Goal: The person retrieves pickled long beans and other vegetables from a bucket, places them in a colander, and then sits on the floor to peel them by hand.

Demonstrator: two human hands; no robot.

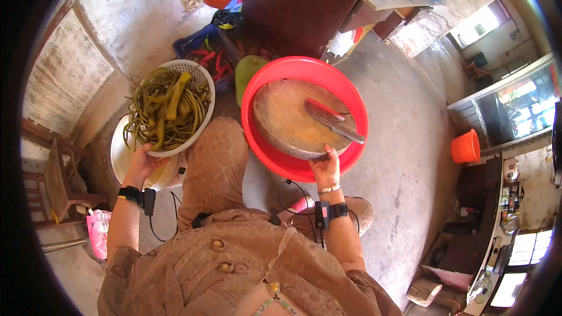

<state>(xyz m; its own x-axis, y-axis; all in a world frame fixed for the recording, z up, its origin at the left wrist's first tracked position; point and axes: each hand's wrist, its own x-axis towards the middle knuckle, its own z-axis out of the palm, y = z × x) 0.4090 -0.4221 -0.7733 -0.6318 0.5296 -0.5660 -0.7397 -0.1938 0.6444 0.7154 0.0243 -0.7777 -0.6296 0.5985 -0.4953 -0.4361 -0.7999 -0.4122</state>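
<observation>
At the left, my left hand (145,162) grips the near rim of a white plastic colander (210,116), which is heaped with long green beans (195,118) and yellow-green peppers (176,96). Under the colander is a pale bucket (120,151). My right hand (326,167) has its thumb and fingers on the near edge of a round wooden chopping board (285,118), inside a red plastic basin (263,160). Across the board's right side lies a cleaver (327,118), its handle pointing to the basin's right rim.
A blue crate (193,43) with red chillies (219,63) stands beyond the colander, beside a large green gourd or fruit (249,74). A wooden stool (66,184) stands at the left. An orange bucket (465,146) is at the right, near a counter (491,219).
</observation>
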